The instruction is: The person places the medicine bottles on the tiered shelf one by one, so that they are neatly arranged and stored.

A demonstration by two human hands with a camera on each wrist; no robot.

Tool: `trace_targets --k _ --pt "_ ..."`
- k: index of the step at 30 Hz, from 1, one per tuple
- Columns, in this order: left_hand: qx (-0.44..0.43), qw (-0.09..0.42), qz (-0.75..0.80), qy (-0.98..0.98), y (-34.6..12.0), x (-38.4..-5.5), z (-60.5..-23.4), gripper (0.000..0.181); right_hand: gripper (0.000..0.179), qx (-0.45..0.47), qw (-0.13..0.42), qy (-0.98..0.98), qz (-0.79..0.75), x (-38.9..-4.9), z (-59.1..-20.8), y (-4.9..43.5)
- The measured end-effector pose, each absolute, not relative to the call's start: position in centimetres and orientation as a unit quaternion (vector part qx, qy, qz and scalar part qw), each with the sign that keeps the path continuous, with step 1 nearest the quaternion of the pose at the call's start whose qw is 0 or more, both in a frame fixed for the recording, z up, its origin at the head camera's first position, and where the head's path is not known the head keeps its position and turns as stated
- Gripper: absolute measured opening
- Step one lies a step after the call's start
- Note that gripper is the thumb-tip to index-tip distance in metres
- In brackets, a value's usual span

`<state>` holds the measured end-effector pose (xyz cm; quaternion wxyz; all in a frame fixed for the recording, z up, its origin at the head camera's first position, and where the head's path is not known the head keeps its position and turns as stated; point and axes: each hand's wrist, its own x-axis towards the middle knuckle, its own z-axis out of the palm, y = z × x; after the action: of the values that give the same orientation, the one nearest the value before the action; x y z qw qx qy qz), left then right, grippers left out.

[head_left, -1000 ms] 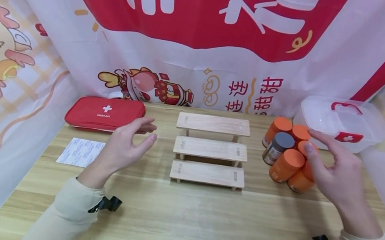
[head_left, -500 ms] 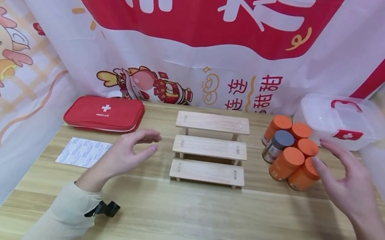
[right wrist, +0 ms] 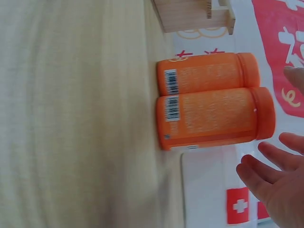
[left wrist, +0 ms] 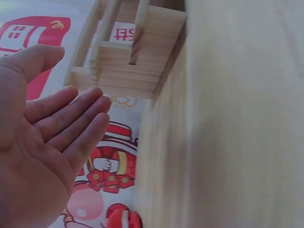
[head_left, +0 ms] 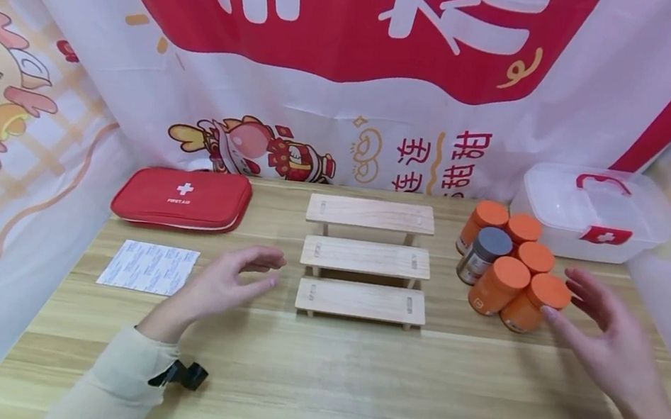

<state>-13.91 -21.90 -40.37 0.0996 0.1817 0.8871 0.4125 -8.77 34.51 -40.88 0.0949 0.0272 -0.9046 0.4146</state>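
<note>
In the head view my right hand [head_left: 615, 345] hovers beside the front-right orange bottle [head_left: 535, 303], thumb and fingers spread at its cap. The right wrist view shows that bottle [right wrist: 209, 118] standing upright, with my right-hand fingers [right wrist: 273, 164] just off its cap; they appear not to grip it. Several orange-capped bottles stand in a tight cluster, together with a grey-capped bottle [head_left: 483, 255]. My left hand [head_left: 221, 286] holds nothing and is nearest the three-step wooden stand [head_left: 361, 300]; its fingers [left wrist: 78, 123] are loosely extended in the left wrist view.
A red first-aid pouch [head_left: 182, 199] lies at the back left, with a white printed packet [head_left: 148, 268] in front of it. Behind the bottles is a clear plastic first-aid box [head_left: 596, 210] with a red handle. Printed cloth [head_left: 346, 132] hangs behind the wooden table [head_left: 349, 390].
My right hand has moved right and toward the table's near edge, from over the bottle cluster to beside the front-right bottle. My left hand has shifted slightly right and nearer the front. The bottles stay put.
</note>
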Motion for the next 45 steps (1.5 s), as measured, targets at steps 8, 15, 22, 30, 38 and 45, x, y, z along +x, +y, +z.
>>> trace_targets --k 8,15,22,30,38,45 --pt "0.201 0.14 0.405 0.881 -21.7 -14.1 -42.0 0.06 0.083 0.01 0.06 -0.898 0.436 -8.6 -42.4 34.7" --pt "0.202 0.156 0.406 0.877 -21.0 -14.2 -42.8 0.065 0.086 -0.019 0.034 -0.906 0.422 -8.8 -42.9 34.4" --pt "0.203 0.174 0.408 0.873 -20.3 -14.5 -43.2 0.07 0.081 -0.038 0.024 -0.907 0.419 -8.9 -43.1 34.4" --pt "0.197 0.202 0.412 0.866 -20.1 -14.7 -43.5 0.076 0.083 -0.057 0.014 -0.913 0.403 -9.2 -43.2 34.3" --pt "0.193 0.198 0.412 0.868 -20.0 -14.8 -43.7 0.071 0.079 -0.047 0.032 -0.91 0.41 -9.3 -43.4 34.3" --pt "0.185 0.209 0.423 0.862 -19.9 -14.9 -43.7 0.069 0.075 -0.042 0.051 -0.907 0.415 -9.2 -43.6 34.3"
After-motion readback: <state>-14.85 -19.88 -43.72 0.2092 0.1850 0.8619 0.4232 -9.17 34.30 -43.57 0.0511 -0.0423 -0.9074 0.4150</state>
